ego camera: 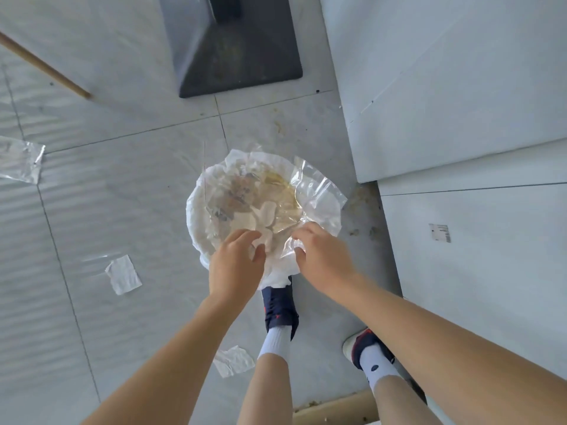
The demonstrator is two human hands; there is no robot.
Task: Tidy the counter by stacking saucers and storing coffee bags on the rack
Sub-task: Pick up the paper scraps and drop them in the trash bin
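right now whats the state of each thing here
left hand: open, fingers spread over the bin
right hand: pinching the clear plastic wrapper
white-lined waste bin: open, holding scraps
clear plastic wrapper: crumpled, over the bin's rim
torn film pieces: loose on the floor

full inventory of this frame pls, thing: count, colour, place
bin: 1, white liner, floor centre, holds scraps
plastic sheet: 1, clear, over the bin's right side
wrappers: 3, clear or white, floor left and near the feet
stand base: 1, dark grey, top centre
stick: 1, wooden, top left
cabinet: 1, white, right side
label: 1, barcode, on cabinet
floor: grey tiles, stained by the cabinet
shoes: 2, dark
socks: 2, white
left hand: at bin's near rim
right hand: on plastic sheet
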